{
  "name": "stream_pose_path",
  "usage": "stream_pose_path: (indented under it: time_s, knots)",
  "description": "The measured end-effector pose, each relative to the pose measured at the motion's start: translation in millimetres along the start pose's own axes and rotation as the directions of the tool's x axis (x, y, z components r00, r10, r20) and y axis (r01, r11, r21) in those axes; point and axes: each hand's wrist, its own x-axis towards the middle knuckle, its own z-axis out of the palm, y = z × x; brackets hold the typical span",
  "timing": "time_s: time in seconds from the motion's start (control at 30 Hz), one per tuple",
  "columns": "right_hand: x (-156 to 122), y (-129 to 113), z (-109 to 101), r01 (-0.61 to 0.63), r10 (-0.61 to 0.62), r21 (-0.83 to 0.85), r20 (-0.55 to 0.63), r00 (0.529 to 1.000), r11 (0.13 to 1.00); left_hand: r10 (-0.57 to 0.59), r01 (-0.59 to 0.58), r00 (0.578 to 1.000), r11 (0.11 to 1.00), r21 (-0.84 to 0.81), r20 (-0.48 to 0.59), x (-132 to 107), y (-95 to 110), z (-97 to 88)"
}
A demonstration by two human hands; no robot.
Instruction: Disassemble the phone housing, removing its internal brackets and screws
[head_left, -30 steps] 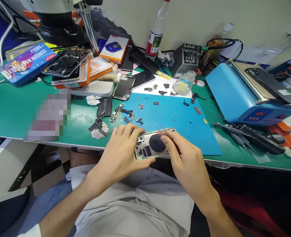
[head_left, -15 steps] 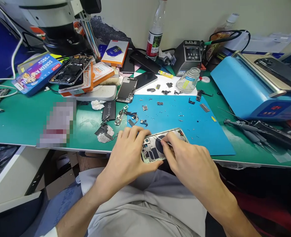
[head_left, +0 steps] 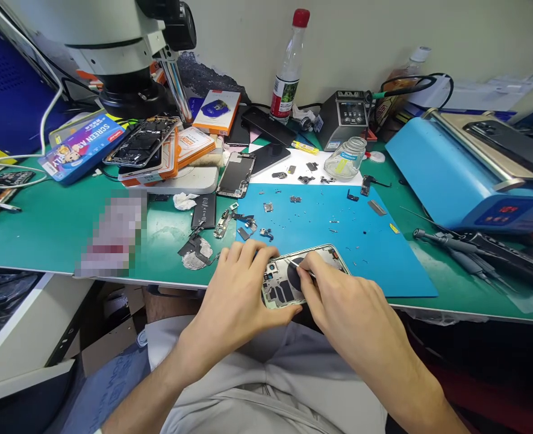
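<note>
An opened phone housing [head_left: 288, 278] with a dark round coil inside lies at the near edge of the blue work mat [head_left: 338, 229]. My left hand [head_left: 234, 295] grips the housing's left end, fingers over its far side and thumb at its near edge. My right hand [head_left: 342, 301] is closed in a pinch on thin metal tweezers [head_left: 301, 269], whose tips point down into the housing near the coil. Small screws and brackets [head_left: 293, 199] lie scattered on the mat just beyond.
The green bench [head_left: 35, 229] carries a microscope [head_left: 121, 54], stacked phone frames and boxes [head_left: 158, 144], a bottle [head_left: 286, 72], a soldering station [head_left: 342, 114], a glass jar [head_left: 346, 160], a blue machine [head_left: 465, 175] and screwdrivers [head_left: 456, 247] at right.
My right hand lowered the tweezers from above the housing into its inside. The housing and both hands sit slightly further right in view as my head shifted.
</note>
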Motion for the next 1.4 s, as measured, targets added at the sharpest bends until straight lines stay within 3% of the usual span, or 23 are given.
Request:
stream_pose_path:
  time_s: [0.47, 0.57, 0.67, 0.73, 0.83, 0.9, 1.0, 1.13, 1.4]
  knots:
    - [0.1, -2.1, 2.7, -0.002, 0.0, -0.056, -0.021, 1.0, 0.998, -0.022, 0.023, 0.999, 1.0, -0.022, 0.029, 1.2, 1.2, -2.3]
    - [0.3, 5.7, -0.3, -0.095, 0.082, 0.172, 0.081, 0.993, 0.981, -0.027, 0.028, 0.998, 0.999, -0.033, 0.051, 1.6, 1.3, -4.3]
    - [-1.0, 17.7, -3.4, -0.278, 0.17, 0.559, 0.237, 0.956, 0.781, -0.034, 0.037, 0.998, 0.998, -0.057, 0.055, 1.7, 1.4, -5.0]
    - [-2.1, 23.9, -3.2, -0.347, 0.229, 0.645, 0.263, 0.937, 0.681, -0.042, 0.046, 0.998, 0.997, -0.066, 0.053, 1.6, 1.7, -5.3]
    - [-1.5, 26.9, 1.0, -0.28, 0.216, 0.527, 0.181, 0.959, 0.803, -0.051, 0.055, 0.997, 0.996, -0.073, 0.05, 1.6, 2.5, -6.6]
    - [0.4, 25.5, 4.2, -0.16, 0.121, 0.408, 0.118, 0.986, 0.899, -0.062, 0.066, 0.996, 0.994, -0.081, 0.06, 2.2, 3.0, -8.0]
    - [3.0, 20.9, 6.8, -0.019, 0.012, 0.256, 0.03, 0.999, 0.966, -0.075, 0.082, 0.994, 0.993, -0.089, 0.078, 3.7, 3.2, -9.3]
    - [4.1, 15.3, 7.5, 0.024, -0.023, 0.14, -0.014, 1.0, 0.99, -0.077, 0.084, 0.994, 0.992, -0.09, 0.08, 4.9, 2.8, -8.6]
    - [5.2, 16.5, 8.4, 0.06, -0.058, 0.099, -0.028, 0.998, 0.993, -0.084, 0.091, 0.993, 0.993, -0.081, 0.078, 6.3, 4.5, -8.6]
